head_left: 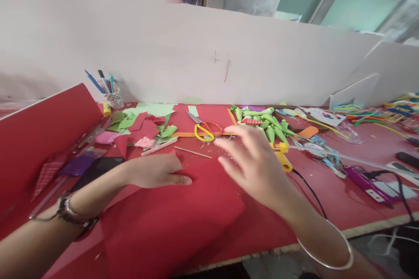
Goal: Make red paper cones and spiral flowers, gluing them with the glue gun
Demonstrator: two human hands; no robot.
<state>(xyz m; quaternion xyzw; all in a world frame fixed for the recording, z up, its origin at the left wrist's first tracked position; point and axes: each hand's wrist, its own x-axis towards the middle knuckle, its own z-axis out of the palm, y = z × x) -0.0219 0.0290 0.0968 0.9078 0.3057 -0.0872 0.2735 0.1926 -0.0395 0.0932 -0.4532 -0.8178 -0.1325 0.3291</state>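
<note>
Head: left hand on red paper, grip unclear; right hand spread near scissors, glue gun

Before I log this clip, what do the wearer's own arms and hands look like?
No sleeves or gloves show. Above the left hand sits a dark, layered bracelet; above the right hand, a thin, plain, silvery bangle. Both forearms are otherwise bare.
</note>
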